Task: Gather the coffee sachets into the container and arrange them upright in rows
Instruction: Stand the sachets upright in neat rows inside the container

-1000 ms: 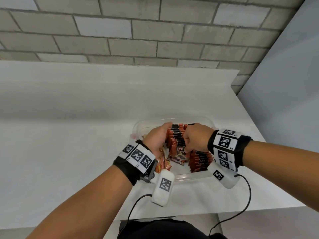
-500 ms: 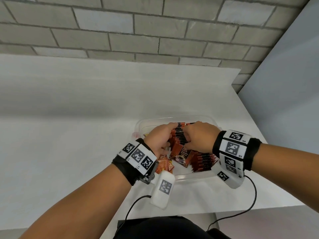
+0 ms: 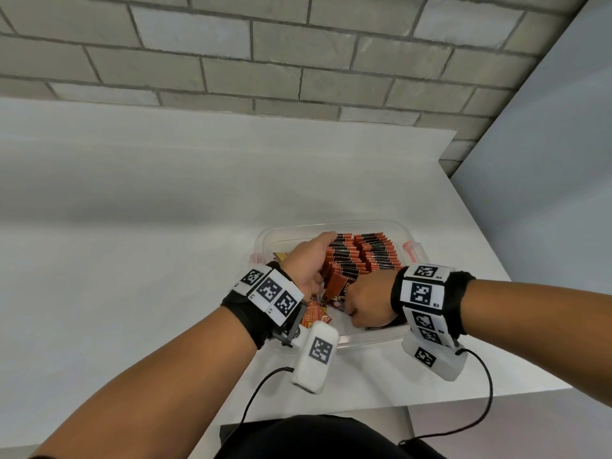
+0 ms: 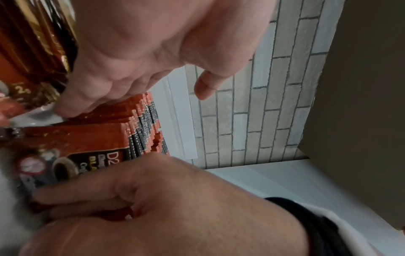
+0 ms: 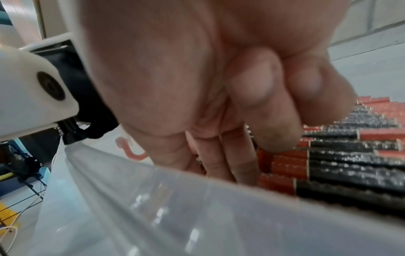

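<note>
A clear plastic container (image 3: 374, 223) sits near the table's right edge. In it, red and black coffee sachets (image 3: 367, 256) stand upright in two rows. My left hand (image 3: 314, 256) lies along the left row with straight fingers (image 4: 65, 107) pressing its side, thumb out. My right hand (image 3: 362, 304) is curled at the near end of the rows. There it pinches a tilted front sachet (image 4: 87, 147) between its fingers (image 4: 87, 195). Loose sachets (image 3: 316, 314) lie flat in the container's near left corner. In the right wrist view the container wall (image 5: 197, 216) hides the lower fingertips beside the rows (image 5: 339, 155).
The container stands on a white table (image 3: 132, 243) below a grey brick wall (image 3: 265, 61), with a grey panel (image 3: 546, 160) at the right. An orange lid clip (image 3: 410, 250) sticks out on the container's right side. Cables (image 3: 486, 392) hang from my wrist devices over the near edge.
My right hand has pulled back from the top of the rows to the container's near end. My left hand has stretched its fingers further along the left row.
</note>
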Demonstrator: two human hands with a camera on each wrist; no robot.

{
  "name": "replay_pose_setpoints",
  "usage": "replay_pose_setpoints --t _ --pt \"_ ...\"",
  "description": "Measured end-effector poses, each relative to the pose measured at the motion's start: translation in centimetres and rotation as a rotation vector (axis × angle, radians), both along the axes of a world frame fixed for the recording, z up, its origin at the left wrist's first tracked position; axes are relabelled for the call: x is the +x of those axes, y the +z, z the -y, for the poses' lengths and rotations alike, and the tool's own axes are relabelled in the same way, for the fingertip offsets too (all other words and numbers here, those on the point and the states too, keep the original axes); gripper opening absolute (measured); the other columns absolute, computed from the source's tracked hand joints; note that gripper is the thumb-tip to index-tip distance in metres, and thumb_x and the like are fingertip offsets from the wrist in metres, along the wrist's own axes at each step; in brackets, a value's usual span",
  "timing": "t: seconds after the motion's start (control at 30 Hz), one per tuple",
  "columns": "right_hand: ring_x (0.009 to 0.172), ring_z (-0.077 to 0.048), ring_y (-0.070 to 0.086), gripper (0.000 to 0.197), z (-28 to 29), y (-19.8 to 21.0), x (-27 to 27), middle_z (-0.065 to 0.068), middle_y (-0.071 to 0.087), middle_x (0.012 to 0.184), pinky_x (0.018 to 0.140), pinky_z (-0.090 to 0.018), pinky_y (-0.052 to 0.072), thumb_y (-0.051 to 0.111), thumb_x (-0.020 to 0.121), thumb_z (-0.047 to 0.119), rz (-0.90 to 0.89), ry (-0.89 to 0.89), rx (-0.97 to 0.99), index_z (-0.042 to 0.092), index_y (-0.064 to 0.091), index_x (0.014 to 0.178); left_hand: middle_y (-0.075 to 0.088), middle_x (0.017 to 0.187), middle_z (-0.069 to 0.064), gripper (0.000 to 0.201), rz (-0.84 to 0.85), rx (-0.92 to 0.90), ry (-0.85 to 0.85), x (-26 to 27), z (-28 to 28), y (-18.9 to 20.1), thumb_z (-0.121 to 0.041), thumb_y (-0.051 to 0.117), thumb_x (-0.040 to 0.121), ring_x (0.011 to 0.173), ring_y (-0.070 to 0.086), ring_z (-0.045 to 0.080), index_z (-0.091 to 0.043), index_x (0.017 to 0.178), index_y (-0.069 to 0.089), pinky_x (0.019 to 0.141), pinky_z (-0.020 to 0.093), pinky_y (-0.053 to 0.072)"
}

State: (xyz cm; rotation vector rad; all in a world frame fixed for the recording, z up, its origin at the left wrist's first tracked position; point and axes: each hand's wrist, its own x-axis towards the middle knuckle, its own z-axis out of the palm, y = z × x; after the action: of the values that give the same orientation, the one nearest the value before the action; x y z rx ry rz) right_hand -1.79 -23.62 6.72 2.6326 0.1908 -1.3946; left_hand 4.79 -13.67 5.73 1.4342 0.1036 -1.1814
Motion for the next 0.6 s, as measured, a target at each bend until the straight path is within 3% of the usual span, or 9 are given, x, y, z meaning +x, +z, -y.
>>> replay_pose_setpoints --t 0.07,0.17,0.27,0.37,0.4,0.53,0.6 --pt "0.082 -0.021 0.053 0.034 0.0 -0.1 0.1 -0.006 0.059 0.09 0.07 -0.031 0.043 0.04 0.096 0.029 0.014 0.004 -0.008 0.005 0.064 0.1 0.061 0.093 0.011 0.027 -0.023 -0.007 -0.008 -0.1 0.0 0.1 -0.044 0.044 0.097 0.097 0.056 0.029 -0.019 0.087 0.05 0.093 0.046 0.037" --pt "0.078 -0.02 0.05 0.027 0.0 -0.2 0.1 -0.001 0.05 0.077 0.067 -0.03 0.039 0.041 0.095 0.03 0.053 -0.018 -0.017 0.01 0.058 0.09 0.056 0.088 0.011 0.028 -0.068 -0.022 -0.005 -0.2 -0.1 0.3 -0.042 0.042 0.099 0.091 0.053 0.031 -0.019 0.084 0.049 0.093 0.051 0.034" --pt "0.08 -0.02 0.052 0.029 0.0 -0.2 0.0 -0.002 0.054 0.084 0.068 -0.03 0.039 0.042 0.095 0.033 0.079 -0.039 -0.024 0.01 0.06 0.097 0.052 0.076 0.009 0.03 -0.073 -0.01 0.041 -0.3 -0.1 0.7 -0.038 0.042 0.1 0.076 0.052 0.026 -0.018 0.079 0.045 0.089 0.049 0.038" --pt "0.08 -0.021 0.052 0.028 0.2 -0.3 -0.1 -0.003 0.055 0.086 0.059 -0.026 0.037 0.042 0.095 0.033 0.091 -0.055 -0.016 0.011 0.058 0.095 0.052 0.074 0.008 0.03 -0.08 -0.028 0.048 -0.4 -0.1 1.1 -0.036 0.042 0.1 0.072 0.052 0.024 -0.017 0.078 0.044 0.088 0.045 0.039" --pt "0.078 -0.021 0.052 0.026 0.2 -0.4 -0.1 -0.003 0.055 0.085 0.055 -0.025 0.035 0.043 0.095 0.033 0.098 -0.063 -0.009 0.012 0.056 0.091 0.054 0.076 0.009 0.029 -0.088 -0.04 0.039 -0.4 0.0 1.1 -0.037 0.042 0.1 0.073 0.053 0.024 -0.016 0.08 0.046 0.083 0.042 0.042" --pt "0.075 -0.021 0.052 0.026 0.3 -0.7 -0.1 -0.002 0.054 0.078 0.052 -0.024 0.034 0.044 0.094 0.034 0.121 -0.093 0.003 0.012 0.053 0.085 0.06 0.081 0.011 0.027 -0.108 -0.068 0.053 -0.5 -0.1 1.0 -0.035 0.045 0.099 0.073 0.058 0.025 -0.013 0.086 0.053 0.038 0.022 0.045" --pt "0.074 -0.02 0.052 0.026 0.3 -0.9 -0.2 -0.003 0.055 0.08 0.051 -0.024 0.035 0.044 0.094 0.034 0.135 -0.108 0.005 0.011 0.055 0.085 0.06 0.082 0.013 0.026 -0.124 -0.08 0.078 -0.6 -0.1 0.9 -0.033 0.046 0.099 0.073 0.058 0.025 -0.011 0.086 0.053 0.029 0.019 0.041"
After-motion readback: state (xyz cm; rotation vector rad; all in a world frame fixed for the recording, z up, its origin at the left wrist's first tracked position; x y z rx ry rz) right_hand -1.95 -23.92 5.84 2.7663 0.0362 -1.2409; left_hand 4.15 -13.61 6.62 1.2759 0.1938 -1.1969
